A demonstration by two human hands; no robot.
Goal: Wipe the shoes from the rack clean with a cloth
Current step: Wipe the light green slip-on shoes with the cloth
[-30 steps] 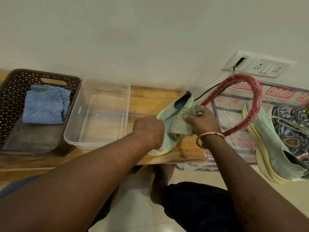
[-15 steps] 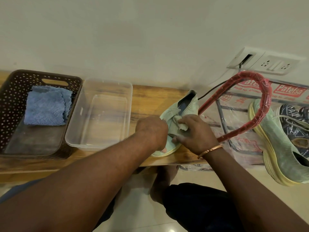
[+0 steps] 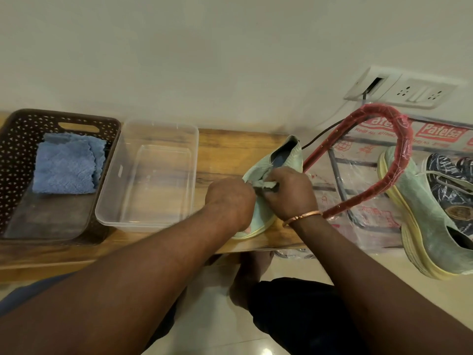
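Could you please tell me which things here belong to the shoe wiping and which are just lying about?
In use: pale green shoe, wiping cloth, left hand, right hand, second green shoe, patterned shoe, rack.
Lying about: clear tub, brown basket, blue cloth, wall socket.

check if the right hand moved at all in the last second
Yes. Against the green shoe on the bench, the right hand has slid with its cloth from the heel opening toward the toe, closing on the left hand.
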